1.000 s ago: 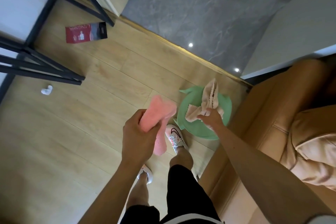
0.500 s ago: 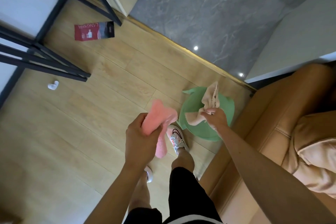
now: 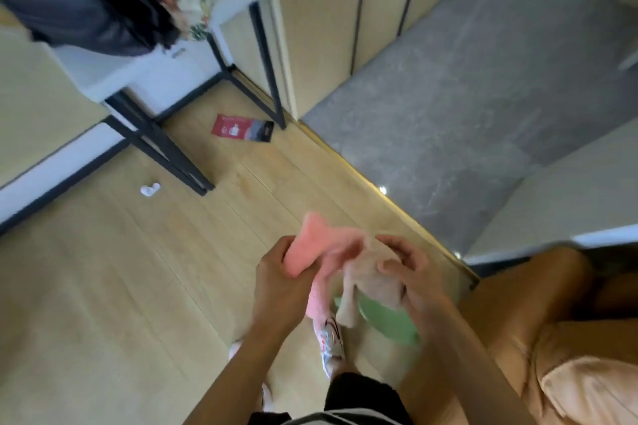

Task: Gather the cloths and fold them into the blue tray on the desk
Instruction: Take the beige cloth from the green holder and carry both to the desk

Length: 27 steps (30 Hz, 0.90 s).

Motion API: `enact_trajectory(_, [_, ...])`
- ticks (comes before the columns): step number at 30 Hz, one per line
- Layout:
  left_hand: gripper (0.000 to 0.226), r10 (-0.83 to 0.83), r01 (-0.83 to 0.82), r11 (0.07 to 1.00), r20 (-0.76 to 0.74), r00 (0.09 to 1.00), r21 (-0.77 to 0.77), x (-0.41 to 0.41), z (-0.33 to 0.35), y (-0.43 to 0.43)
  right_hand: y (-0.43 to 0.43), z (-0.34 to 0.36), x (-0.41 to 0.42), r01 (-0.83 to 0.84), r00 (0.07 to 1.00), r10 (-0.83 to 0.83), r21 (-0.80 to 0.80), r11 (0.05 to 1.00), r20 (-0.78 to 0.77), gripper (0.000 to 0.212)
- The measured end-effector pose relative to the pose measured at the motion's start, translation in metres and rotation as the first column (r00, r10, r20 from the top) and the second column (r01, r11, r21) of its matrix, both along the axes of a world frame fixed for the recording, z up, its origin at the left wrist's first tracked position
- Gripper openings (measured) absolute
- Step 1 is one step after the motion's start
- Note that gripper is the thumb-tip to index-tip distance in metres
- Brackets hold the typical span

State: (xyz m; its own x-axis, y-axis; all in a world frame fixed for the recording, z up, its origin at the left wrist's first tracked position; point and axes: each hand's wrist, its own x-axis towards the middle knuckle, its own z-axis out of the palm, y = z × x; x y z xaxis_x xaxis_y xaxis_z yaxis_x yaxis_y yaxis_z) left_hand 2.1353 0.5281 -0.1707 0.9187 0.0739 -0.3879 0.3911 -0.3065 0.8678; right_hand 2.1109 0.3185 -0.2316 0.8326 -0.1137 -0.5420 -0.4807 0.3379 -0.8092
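Now your right hand (image 3: pixel 411 272) lifted the beige cloth (image 3: pixel 366 283) off the floor; left hand (image 3: pixel 279 272) pinches pink cloth (image 3: pixel 310 252), w/ both gathered.

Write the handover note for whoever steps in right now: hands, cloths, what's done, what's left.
Left hand: shut on the pink cloth.
Right hand: shut on the beige cloth.
Both cloths are off the floor, held together above the green cloth, which lies by the sofa.
Done: two cloths gathered.
Left: pick up the green one, go to the desk, fold all into the blue tray, which is not in view.
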Motion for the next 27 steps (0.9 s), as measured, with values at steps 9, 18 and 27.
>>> enact_trajectory(9, [0.023, 0.244, -0.228, 0.969, 0.250, 0.937, -0.091, -0.033, 0.081, 0.116, 0.159, 0.136, 0.029, -0.362, 0.856, 0.397, -0.165, 0.917, 0.332, 0.035])
enact_trajectory(18, [0.051, 0.342, -0.361, 0.931, 0.483, 0.806, -0.056, -0.083, 0.136, 0.301, 0.378, 0.194, 0.022, -0.600, 0.600, 0.657, -0.286, 0.747, 0.456, 0.037])
enact_trajectory(27, [0.029, 0.564, -0.604, 0.793, 0.470, 0.679, -0.080, -0.146, 0.149, 0.492, 0.586, 0.214, -0.010, -0.749, 0.374, 0.746, -0.295, 0.594, 0.551, 0.037])
